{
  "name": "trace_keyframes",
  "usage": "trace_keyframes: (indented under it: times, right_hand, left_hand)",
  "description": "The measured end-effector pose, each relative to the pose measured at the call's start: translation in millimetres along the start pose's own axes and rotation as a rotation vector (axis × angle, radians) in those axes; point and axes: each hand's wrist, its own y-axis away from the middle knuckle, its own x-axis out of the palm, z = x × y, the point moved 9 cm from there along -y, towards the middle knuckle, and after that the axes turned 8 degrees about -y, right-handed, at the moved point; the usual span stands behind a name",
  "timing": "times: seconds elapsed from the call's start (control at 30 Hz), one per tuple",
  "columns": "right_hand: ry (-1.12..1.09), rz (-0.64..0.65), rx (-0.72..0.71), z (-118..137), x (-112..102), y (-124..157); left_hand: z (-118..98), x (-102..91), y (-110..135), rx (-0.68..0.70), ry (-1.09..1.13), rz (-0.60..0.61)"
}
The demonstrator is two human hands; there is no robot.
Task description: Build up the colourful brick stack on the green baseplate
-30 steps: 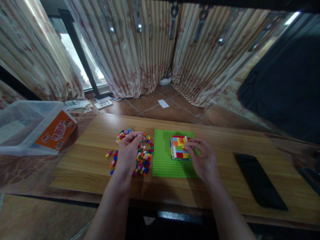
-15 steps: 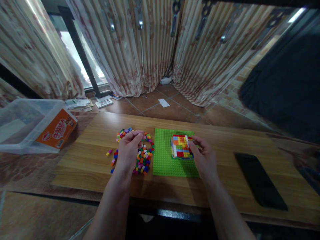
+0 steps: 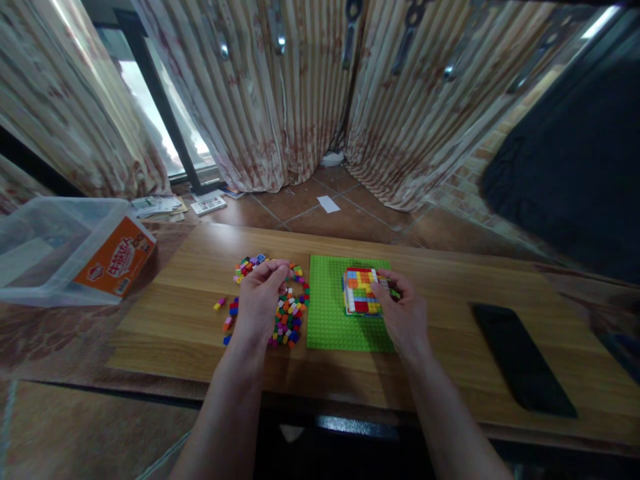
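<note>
A block built of multicoloured toy bricks (image 3: 361, 293) sits on a green studded baseplate (image 3: 325, 330). My right hand (image 3: 406, 310) grips the block's right side, its thumb over the top and its fingers curled round the far right corner, covering that edge. To the left, my left hand (image 3: 260, 287) hovers over loose toy bricks (image 3: 287, 323) of many colours. Its thumb and index finger are pinched together; whatever lies between the tips is too small to make out. Part of the loose bricks is hidden under this hand and wrist.
The wooden table (image 3: 165, 320) carries a black phone-shaped slab (image 3: 523, 360) at the right. A clear plastic bin (image 3: 65, 247) with an orange label stands beyond the table's left end. Papers (image 3: 207, 204) lie on the floor behind, before striped curtains (image 3: 280, 120).
My right hand has shifted slightly left, its thumb sliding further onto the top of the brick block. My left hand stays pinched in nearly the same spot.
</note>
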Motion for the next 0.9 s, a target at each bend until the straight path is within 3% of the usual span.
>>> trace_keyframes:
  times: [0.23,0.4,0.5,0.63,0.77,0.9]
  right_hand:
    - [-0.03,-0.005,0.019,3,2,2]
    - [-0.171,-0.04,0.126,1,0,4]
    - [-0.326,-0.191,0.16,0,-15,3]
    - [-0.347,-0.354,0.128,2,-33,1]
    - [-0.235,-0.264,0.026,16,-28,-2]
    - [-0.015,-0.145,-0.195,51,-13,9]
  left_hand:
    - [1,4.3,2,-0.019,-0.013,0.012]
    - [2,3.3,2,-0.028,-0.022,0.012]
    - [0,1.7,1,-0.013,-0.016,0.017]
    - [-4,-1.1,0,-0.007,-0.035,0.019]
    - [-6,-3.4,1,-0.022,-0.039,0.017]
    - [-8,-8.9,1,-0.028,0.023,-0.014]
